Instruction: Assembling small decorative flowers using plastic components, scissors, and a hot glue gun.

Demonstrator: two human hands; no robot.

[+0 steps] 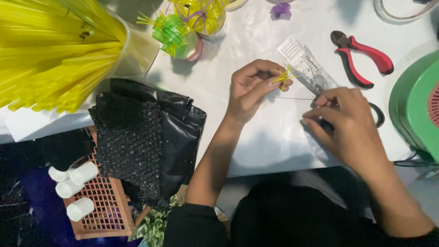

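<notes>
My left hand [250,88] pinches a small bunch of short yellow straw pieces [283,77] above the white table [256,142]. From the bunch a thin wire [295,98] runs rightward to my right hand [347,123], whose fingers are closed on the wire's end and on a dark tool, mostly hidden by the hand. A clear plastic packet [305,68] lies just behind both hands.
Red-handled pliers [363,59] lie at the back right, beside a green round object [416,105]. A container of long yellow straws [55,50] and cups of green and yellow straw flowers [185,25] stand at the back left. Black bubble wrap [137,137] drapes over an orange basket [103,206] with white tubes.
</notes>
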